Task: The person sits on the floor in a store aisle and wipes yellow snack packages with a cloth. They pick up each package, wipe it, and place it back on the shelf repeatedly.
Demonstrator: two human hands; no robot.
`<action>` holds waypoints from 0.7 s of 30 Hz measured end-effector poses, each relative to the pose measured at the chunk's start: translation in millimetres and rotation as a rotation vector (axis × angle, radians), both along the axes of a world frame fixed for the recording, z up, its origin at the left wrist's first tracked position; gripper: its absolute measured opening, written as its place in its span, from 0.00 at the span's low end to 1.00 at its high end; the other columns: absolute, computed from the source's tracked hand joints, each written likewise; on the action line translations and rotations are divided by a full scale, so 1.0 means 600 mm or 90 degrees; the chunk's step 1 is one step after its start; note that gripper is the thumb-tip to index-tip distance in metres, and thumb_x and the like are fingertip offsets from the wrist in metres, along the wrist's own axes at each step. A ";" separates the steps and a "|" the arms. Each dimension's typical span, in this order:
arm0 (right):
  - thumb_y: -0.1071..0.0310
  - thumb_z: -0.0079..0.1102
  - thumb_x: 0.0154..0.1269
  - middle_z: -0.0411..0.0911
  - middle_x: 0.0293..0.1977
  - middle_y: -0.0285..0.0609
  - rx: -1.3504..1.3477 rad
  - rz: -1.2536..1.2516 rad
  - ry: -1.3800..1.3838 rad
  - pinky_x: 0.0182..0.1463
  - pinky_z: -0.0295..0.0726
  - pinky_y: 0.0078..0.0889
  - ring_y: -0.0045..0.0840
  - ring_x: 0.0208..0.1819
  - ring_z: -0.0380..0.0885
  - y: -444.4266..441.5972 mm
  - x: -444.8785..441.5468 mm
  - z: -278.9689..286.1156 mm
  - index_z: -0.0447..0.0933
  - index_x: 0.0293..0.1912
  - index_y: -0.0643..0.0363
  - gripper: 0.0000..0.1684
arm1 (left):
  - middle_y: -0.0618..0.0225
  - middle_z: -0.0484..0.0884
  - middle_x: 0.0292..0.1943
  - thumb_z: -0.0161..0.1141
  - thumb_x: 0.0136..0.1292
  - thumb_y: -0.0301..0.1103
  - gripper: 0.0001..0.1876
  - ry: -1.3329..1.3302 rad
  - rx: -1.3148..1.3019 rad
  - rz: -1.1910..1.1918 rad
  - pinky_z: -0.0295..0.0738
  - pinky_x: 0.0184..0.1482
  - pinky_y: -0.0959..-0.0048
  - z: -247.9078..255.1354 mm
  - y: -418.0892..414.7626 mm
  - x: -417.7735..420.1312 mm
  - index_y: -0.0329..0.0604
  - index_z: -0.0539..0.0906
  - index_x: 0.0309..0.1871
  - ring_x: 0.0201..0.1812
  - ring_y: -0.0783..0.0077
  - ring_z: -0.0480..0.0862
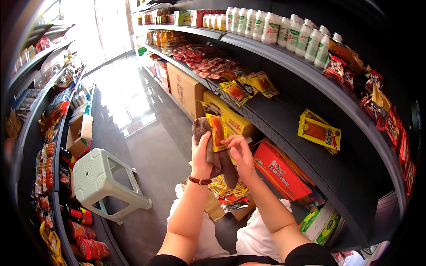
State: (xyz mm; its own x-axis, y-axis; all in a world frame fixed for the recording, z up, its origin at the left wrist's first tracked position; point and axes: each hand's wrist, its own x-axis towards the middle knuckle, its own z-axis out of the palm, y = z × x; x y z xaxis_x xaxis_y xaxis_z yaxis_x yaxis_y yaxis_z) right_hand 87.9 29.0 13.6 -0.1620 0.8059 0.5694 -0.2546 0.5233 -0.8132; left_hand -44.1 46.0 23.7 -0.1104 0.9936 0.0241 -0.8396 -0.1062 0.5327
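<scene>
My left hand [201,154] grips a folded brown cloth [213,153], with a yellow snack packet [217,133] held upright against it. My right hand [241,154] is at the packet's lower right edge, its fingertips touching or very close to it, the other fingers partly spread. Below the hands, an open cardboard box [214,206] between my knees holds many yellow and some red packets. To the right on the shelf lies a small stack of similar yellow packets [319,131]. More yellow packets [238,90] lie farther along the same shelf, beside a heap of red packets [216,66].
A pale green plastic stool [95,176] stands on the floor at left. White bottles [271,28] line the upper shelf. Under the middle shelf are a brown carton [184,89], a yellow carton [229,113] and a red box [281,169]. Another stocked shelf [56,159] runs along the left.
</scene>
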 end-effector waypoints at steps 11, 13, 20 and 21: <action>0.44 0.44 0.77 0.78 0.53 0.42 -0.458 0.306 0.479 0.60 0.79 0.36 0.29 0.54 0.79 0.038 0.081 -0.046 0.72 0.59 0.58 0.29 | 0.52 0.74 0.63 0.65 0.51 0.24 0.25 0.982 0.513 0.259 0.69 0.65 0.56 -0.022 -0.054 0.082 0.39 0.80 0.56 0.63 0.45 0.74; 0.43 0.44 0.77 0.79 0.53 0.42 -0.449 0.366 0.461 0.59 0.80 0.36 0.29 0.54 0.79 0.044 0.085 -0.045 0.72 0.58 0.58 0.29 | 0.53 0.73 0.64 0.64 0.49 0.24 0.25 1.052 0.525 0.288 0.68 0.66 0.54 -0.015 -0.065 0.089 0.41 0.81 0.55 0.64 0.44 0.72; 0.46 0.41 0.79 0.77 0.58 0.37 -0.488 0.304 0.368 0.63 0.76 0.36 0.26 0.58 0.77 0.038 0.093 -0.056 0.70 0.64 0.52 0.27 | 0.52 0.73 0.64 0.55 0.51 0.15 0.26 0.986 0.482 0.386 0.66 0.67 0.53 -0.022 -0.030 0.079 0.38 0.78 0.57 0.64 0.43 0.71; 0.46 0.42 0.79 0.76 0.59 0.37 -0.518 0.331 0.354 0.63 0.76 0.36 0.26 0.59 0.77 0.034 0.090 -0.050 0.70 0.65 0.51 0.27 | 0.51 0.72 0.64 0.54 0.51 0.14 0.26 0.976 0.434 0.431 0.66 0.67 0.55 -0.020 -0.026 0.070 0.36 0.77 0.58 0.64 0.44 0.71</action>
State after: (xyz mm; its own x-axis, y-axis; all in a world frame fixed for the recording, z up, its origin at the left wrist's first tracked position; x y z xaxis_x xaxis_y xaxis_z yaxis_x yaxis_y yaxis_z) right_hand 142.2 49.2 -16.5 -0.4746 0.8802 0.0005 -0.7237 -0.3899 -0.5694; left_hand -1.8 30.4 11.8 0.0617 0.5639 0.8235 0.5790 -0.6923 0.4306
